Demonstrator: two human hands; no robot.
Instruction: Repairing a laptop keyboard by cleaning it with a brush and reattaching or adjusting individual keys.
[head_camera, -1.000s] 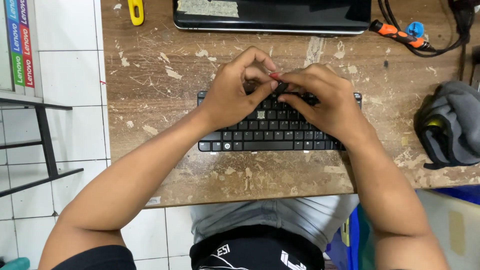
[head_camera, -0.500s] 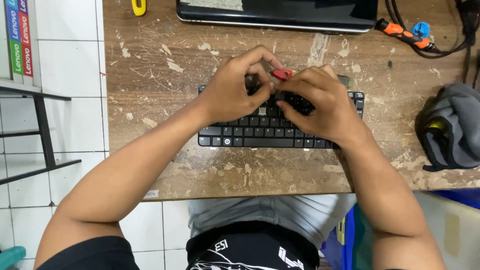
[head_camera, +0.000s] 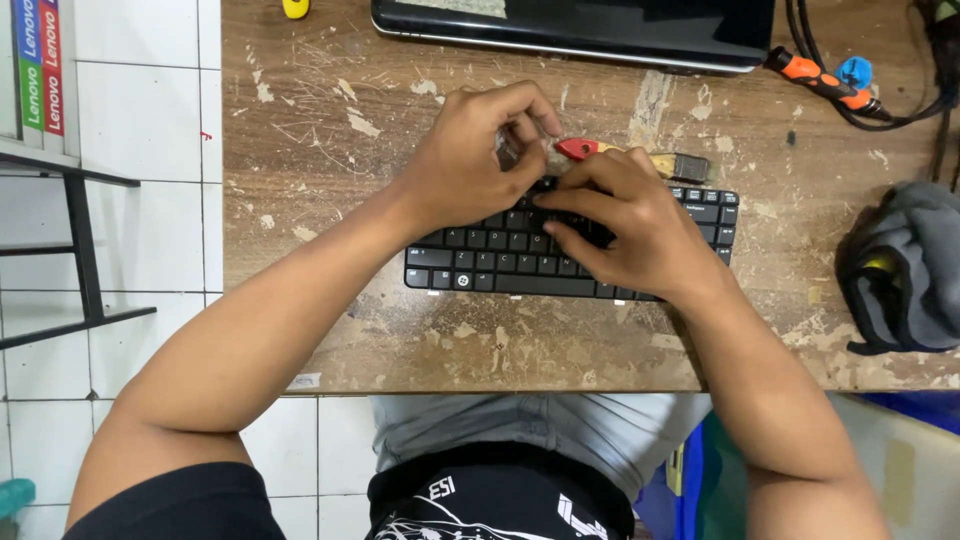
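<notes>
the worn wooden bench (head_camera: 330, 150) fills the frame. a black keyboard (head_camera: 480, 262) lies at centre. the left hand (head_camera: 470, 165) curls over its upper edge, fingers together. the right hand (head_camera: 630, 230) rests on the keys, fingers pinched together beside a small red tool (head_camera: 578, 149).

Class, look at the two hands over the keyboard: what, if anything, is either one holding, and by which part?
Both hands, left hand and right hand, rest on the black keyboard. Whether either grips the red-tipped tool cannot be told.
</notes>
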